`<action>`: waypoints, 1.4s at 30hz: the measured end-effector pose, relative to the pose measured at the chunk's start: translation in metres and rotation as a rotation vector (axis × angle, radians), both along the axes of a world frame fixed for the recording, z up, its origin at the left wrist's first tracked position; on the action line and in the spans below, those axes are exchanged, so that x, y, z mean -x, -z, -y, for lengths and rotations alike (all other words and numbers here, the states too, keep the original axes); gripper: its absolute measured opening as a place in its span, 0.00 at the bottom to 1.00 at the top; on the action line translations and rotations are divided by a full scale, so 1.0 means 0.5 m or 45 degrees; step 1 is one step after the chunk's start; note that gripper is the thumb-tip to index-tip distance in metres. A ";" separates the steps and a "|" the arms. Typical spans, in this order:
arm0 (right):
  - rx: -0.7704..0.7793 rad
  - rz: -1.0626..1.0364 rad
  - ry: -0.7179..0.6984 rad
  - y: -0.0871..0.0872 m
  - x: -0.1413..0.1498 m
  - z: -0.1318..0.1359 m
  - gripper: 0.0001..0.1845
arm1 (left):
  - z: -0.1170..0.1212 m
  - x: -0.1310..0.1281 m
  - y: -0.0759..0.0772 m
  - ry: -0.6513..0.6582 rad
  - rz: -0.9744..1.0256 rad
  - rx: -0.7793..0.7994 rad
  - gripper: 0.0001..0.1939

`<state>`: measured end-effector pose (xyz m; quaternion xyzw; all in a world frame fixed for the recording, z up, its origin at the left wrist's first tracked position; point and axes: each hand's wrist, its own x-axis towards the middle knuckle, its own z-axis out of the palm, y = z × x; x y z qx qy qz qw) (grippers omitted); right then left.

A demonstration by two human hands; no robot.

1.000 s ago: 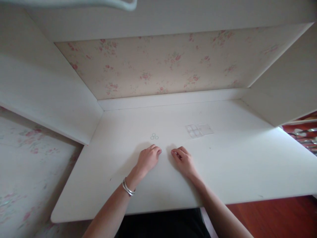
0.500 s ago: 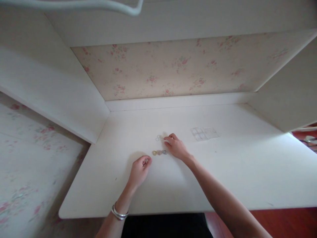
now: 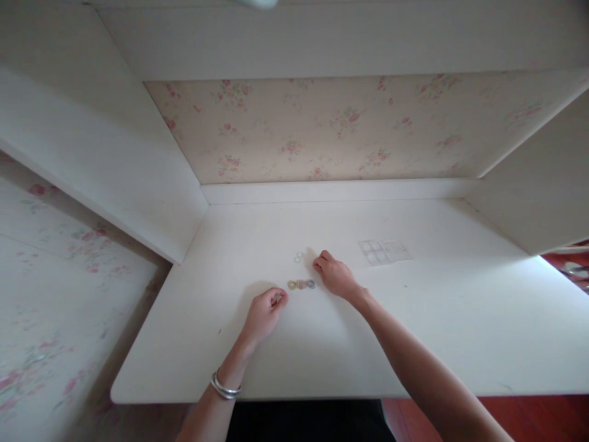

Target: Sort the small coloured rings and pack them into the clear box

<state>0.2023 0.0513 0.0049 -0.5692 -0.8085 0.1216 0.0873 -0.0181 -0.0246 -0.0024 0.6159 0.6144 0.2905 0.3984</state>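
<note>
Where the left hand [image 3: 264, 314] ends, coloured rings [image 3: 301, 285] lie just beyond.

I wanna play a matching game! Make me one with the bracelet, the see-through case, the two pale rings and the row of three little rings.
Things:
1. Bracelet
2. See-through case
3. Two pale rings
4. Row of three little rings

Clues:
A. Yellowish, pinkish and greyish
B. To the right of the right hand
C. Silver, around the left wrist
D. Farther back than the coloured row

Right pairs: 1-C, 2-B, 3-D, 4-A
</note>
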 end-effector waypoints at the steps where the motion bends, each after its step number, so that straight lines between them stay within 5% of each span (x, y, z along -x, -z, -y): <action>1: -0.027 -0.063 0.014 0.001 -0.007 0.011 0.14 | 0.000 0.000 -0.001 0.006 -0.008 0.001 0.16; 9: -0.105 -0.351 0.059 0.007 -0.032 0.099 0.13 | -0.002 0.002 0.000 0.048 -0.013 0.005 0.15; 15: -0.071 -0.262 0.074 0.018 -0.022 0.112 0.13 | 0.004 -0.001 0.002 0.041 -0.033 -0.035 0.15; 21: -0.216 -0.495 0.245 0.021 -0.059 0.123 0.13 | 0.001 -0.005 0.003 0.054 -0.065 -0.069 0.16; 30: -0.205 -0.628 0.365 0.061 -0.089 0.163 0.14 | -0.114 -0.041 -0.035 0.134 -0.501 -0.349 0.11; 35: -0.215 -0.619 0.351 0.063 -0.091 0.165 0.15 | -0.172 -0.077 -0.020 0.217 -0.668 -0.367 0.10; 42: -0.224 -0.635 0.340 0.061 -0.097 0.162 0.15 | -0.191 -0.095 -0.010 0.319 -0.766 -0.318 0.10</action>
